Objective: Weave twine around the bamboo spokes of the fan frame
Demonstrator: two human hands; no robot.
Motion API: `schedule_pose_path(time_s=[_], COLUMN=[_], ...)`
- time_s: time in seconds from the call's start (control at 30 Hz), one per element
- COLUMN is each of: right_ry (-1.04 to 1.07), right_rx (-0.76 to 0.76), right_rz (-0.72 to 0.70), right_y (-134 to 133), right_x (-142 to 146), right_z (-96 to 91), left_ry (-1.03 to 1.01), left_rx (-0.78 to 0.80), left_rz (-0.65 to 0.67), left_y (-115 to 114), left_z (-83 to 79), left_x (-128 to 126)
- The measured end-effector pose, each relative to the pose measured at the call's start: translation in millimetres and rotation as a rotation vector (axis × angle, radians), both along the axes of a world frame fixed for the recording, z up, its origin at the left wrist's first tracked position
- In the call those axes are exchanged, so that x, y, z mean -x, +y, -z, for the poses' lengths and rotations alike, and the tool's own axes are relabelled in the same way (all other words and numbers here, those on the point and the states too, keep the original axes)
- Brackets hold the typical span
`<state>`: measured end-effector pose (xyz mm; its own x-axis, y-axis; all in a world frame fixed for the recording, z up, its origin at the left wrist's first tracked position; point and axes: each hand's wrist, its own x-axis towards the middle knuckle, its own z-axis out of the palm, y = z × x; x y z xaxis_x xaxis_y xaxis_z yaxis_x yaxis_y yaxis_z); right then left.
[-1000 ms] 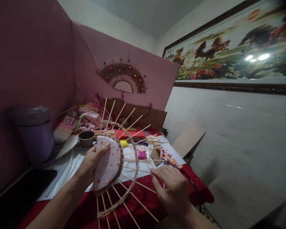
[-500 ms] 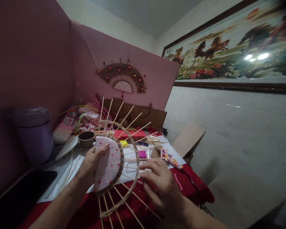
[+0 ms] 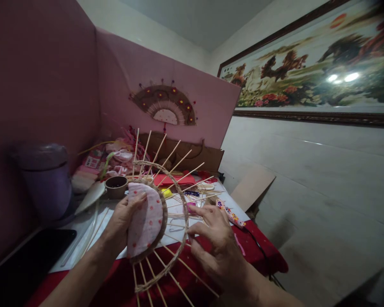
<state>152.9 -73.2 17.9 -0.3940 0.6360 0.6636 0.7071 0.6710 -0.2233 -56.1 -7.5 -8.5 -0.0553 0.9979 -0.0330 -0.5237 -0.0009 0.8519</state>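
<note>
My left hand [image 3: 123,219] grips a half-made fan frame [image 3: 153,221]: a pink dotted fabric half-disc with a woven rope rim, thin bamboo sticks radiating out and a rope arc across them. The thumb presses on the fabric. My right hand [image 3: 213,243] is against the sticks on the right side of the frame, fingers curled around them near the rope arc [image 3: 183,221]. The frame is held upright above the table with the red cloth [image 3: 262,256].
A finished brown fan [image 3: 164,104] hangs on the pink board behind. A small brown bowl [image 3: 116,186], pink fabric scraps [image 3: 121,160], a purple container [image 3: 46,179], a patterned tool handle [image 3: 230,215], a dark phone [image 3: 28,256] and cardboard [image 3: 252,185] surround the work.
My right hand has moved left and up from the table edge onto the sticks near the rope arc. The fan frame has tilted slightly; the left hand has kept its grip.
</note>
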Motion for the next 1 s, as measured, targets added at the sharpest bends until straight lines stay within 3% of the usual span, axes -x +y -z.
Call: schedule_pose_path(time_s=[0.33,1.0], right_ry=[0.004,-0.058], right_rx=[0.023,-0.141], right_rz=[-0.011,-0.021], right_y=[3.1,5.2], right_x=[1.7,5.5], right_z=[1.2,8.0], left_ry=[-0.013,-0.053], left_rx=[0.001,-0.004], left_rz=[-0.002,-0.012], left_y=[-2.2,-3.2], left_z=[-3.9,-3.2], left_x=[-0.1,-0.3])
